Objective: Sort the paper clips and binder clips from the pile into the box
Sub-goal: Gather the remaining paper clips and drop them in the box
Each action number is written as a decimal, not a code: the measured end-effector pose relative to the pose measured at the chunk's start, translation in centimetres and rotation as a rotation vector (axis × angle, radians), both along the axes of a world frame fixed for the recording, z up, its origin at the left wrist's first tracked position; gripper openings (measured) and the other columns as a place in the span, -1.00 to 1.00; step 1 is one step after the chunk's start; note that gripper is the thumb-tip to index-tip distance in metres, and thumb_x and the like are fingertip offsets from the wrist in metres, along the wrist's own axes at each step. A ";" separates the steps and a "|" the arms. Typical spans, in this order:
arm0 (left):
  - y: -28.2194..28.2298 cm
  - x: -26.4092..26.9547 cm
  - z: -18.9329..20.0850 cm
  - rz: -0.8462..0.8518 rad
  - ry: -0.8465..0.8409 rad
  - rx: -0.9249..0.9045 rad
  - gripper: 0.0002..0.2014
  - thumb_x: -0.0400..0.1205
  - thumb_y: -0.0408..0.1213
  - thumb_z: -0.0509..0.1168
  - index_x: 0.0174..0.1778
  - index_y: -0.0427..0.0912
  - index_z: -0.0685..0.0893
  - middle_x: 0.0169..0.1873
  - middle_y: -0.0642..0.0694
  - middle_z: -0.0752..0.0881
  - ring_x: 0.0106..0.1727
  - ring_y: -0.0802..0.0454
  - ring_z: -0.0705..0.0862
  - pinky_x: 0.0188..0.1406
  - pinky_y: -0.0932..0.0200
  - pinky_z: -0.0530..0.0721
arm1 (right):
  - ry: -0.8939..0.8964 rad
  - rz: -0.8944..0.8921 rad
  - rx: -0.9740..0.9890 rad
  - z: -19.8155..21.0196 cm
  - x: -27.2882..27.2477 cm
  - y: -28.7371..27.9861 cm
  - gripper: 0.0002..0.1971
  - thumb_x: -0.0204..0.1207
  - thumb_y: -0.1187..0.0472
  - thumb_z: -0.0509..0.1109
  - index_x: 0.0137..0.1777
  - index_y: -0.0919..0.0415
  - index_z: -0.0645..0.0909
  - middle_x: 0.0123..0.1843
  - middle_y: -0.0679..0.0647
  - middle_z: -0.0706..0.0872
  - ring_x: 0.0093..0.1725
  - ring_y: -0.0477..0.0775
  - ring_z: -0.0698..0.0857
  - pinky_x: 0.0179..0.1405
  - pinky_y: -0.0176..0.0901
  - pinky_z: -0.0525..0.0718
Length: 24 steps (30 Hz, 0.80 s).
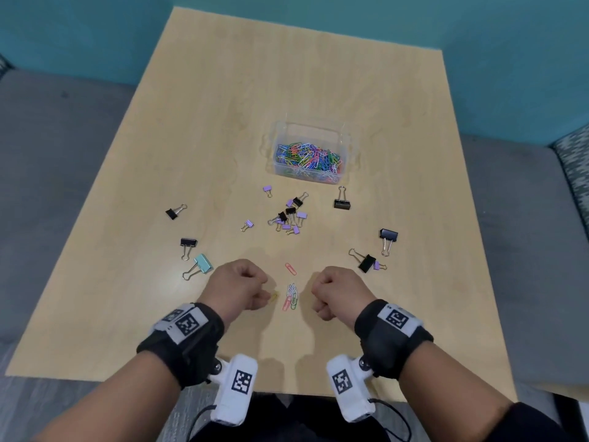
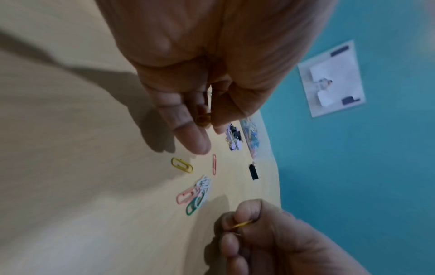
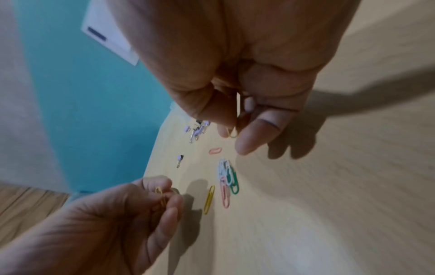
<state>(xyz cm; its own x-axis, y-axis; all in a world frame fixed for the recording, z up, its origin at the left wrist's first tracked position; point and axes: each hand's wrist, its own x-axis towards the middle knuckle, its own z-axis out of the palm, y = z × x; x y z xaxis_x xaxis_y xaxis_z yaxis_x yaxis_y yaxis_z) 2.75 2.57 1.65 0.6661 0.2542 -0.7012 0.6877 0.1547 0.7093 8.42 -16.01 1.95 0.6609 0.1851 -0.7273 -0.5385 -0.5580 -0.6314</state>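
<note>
Nearest, at table's (image 1: 127, 193) front edge: left hand (image 1: 237, 287) and right hand (image 1: 338, 290), both knuckles-up, fingers curled in. Left hand pinching an orange-yellow paper clip (image 3: 162, 197) between thumb and fingertips, seen from right wrist view. Right hand likewise pinching a yellow paper clip (image 2: 242, 224), thin wire showing between thumb and forefinger. Black wrist straps with white tag blocks on both forearms. Between the hands, lying flat on the wood: loose yellow clip (image 1: 274, 296) just beside left thumb; small cluster of white, green and pink paper clips (image 1: 291, 296) overlapping one another; single pink clip (image 1: 290, 268) a little beyond, apart from cluster. Flanking the hands: mint binder clip (image 1: 199, 266) and black binder clip (image 1: 188, 245) to the left; black binder clip with small lilac one touching it (image 1: 368, 262) to the right, another black clip (image 1: 388, 239) just past that. Farther on, mid-table: main pile of small lilac and black binder clips (image 1: 290, 213), a few lilac strays around it, lone black clips off to far left (image 1: 174, 212) and to the right near the box (image 1: 342, 200). Farthest: clear plastic box (image 1: 280, 129), upright, open-topped, holding a heap of multicoloured paper clips (image 1: 307, 159). Teal wall and grey seating beyond table.
</note>
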 end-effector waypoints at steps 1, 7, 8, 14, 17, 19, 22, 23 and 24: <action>0.0 -0.1 0.0 0.012 0.007 -0.035 -0.81 0.51 -0.65 0.18 -0.30 -0.34 0.62 -0.28 -0.31 0.68 -0.37 -0.13 0.71 -0.35 0.07 0.72 | 0.020 0.005 0.007 0.0 0.0 0.0 -0.80 0.45 0.40 0.16 -0.34 0.20 0.51 -0.39 0.25 0.63 -0.49 0.13 0.57 -0.53 -0.20 0.48; -1.3 -0.5 -0.8 -0.329 -0.021 0.374 -0.92 0.44 -0.40 0.29 -0.31 -0.14 0.57 -0.37 0.03 0.67 -0.41 0.02 0.58 -0.40 0.19 0.53 | 0.107 0.010 0.086 -0.2 -0.2 1.2 -0.87 0.17 0.25 0.22 -0.49 0.03 0.55 -0.44 0.17 0.58 -0.37 0.19 0.49 -0.49 -0.12 0.33; -1.5 -0.6 -1.0 -0.457 -0.020 0.505 -0.92 0.44 -0.31 0.33 -0.28 -0.08 0.54 -0.36 0.07 0.65 -0.36 0.04 0.59 -0.37 0.18 0.52 | 0.117 -0.009 0.092 -0.2 -0.3 1.3 -0.89 0.15 0.25 0.23 -0.49 0.04 0.53 -0.47 0.17 0.56 -0.37 0.20 0.48 -0.48 -0.10 0.32; -2.7 -1.1 -1.7 -0.734 -0.040 0.786 -0.89 0.58 -0.23 0.22 -0.24 -0.03 0.44 -0.22 0.03 0.56 -0.23 0.00 0.59 -0.23 0.10 0.55 | -0.164 0.247 -0.148 -0.2 -0.9 1.3 -0.83 0.44 0.07 0.36 -0.24 0.09 0.45 -0.34 0.00 0.56 -0.40 0.01 0.50 -0.45 -0.17 0.37; -2.8 -0.5 -1.4 -0.785 -0.016 0.798 -0.89 0.56 -0.31 0.19 -0.27 -0.07 0.45 -0.20 -0.02 0.57 -0.22 -0.04 0.60 -0.22 0.10 0.57 | -0.368 0.539 -0.382 -0.5 -1.1 2.2 -0.78 0.51 0.01 0.36 -0.13 0.10 0.39 -0.20 0.03 0.59 -0.26 0.09 0.57 -0.35 -0.08 0.45; -3.1 -0.5 -1.1 -0.825 -0.011 0.821 -0.91 0.56 -0.33 0.17 -0.26 -0.12 0.47 -0.20 -0.06 0.55 -0.24 -0.06 0.58 -0.24 0.09 0.56 | -0.408 0.596 -0.418 -1.0 -1.0 2.8 -0.85 0.55 0.12 0.32 -0.10 0.10 0.39 -0.12 0.07 0.58 -0.19 0.14 0.59 -0.28 -0.08 0.49; -3.3 -1.1 -0.9 -0.817 -0.072 0.847 -0.93 0.57 -0.33 0.17 -0.23 -0.13 0.44 -0.16 -0.06 0.50 -0.27 -0.07 0.52 -0.31 0.11 0.46 | -0.398 0.623 -0.433 -1.3 -0.7 3.1 -0.90 0.55 0.26 0.27 -0.12 0.12 0.38 -0.10 0.08 0.49 -0.17 0.12 0.51 -0.24 -0.14 0.40; -3.2 -1.3 -1.0 -0.795 -0.095 0.841 -0.93 0.57 -0.33 0.18 -0.18 -0.11 0.42 -0.13 -0.03 0.48 -0.26 -0.05 0.51 -0.30 0.12 0.44 | -0.398 0.630 -0.438 -1.3 -0.6 3.0 -0.89 0.54 0.29 0.26 -0.13 0.12 0.38 -0.10 0.07 0.47 -0.17 0.12 0.49 -0.23 -0.14 0.39; -3.0 -1.5 -1.0 -0.777 -0.107 0.831 -0.92 0.59 -0.32 0.19 -0.14 -0.10 0.40 -0.11 -0.01 0.47 -0.25 -0.04 0.49 -0.29 0.11 0.43 | -0.395 0.634 -0.441 -1.3 -0.6 3.0 -0.88 0.53 0.31 0.26 -0.14 0.13 0.37 -0.11 0.07 0.45 -0.18 0.11 0.48 -0.23 -0.15 0.38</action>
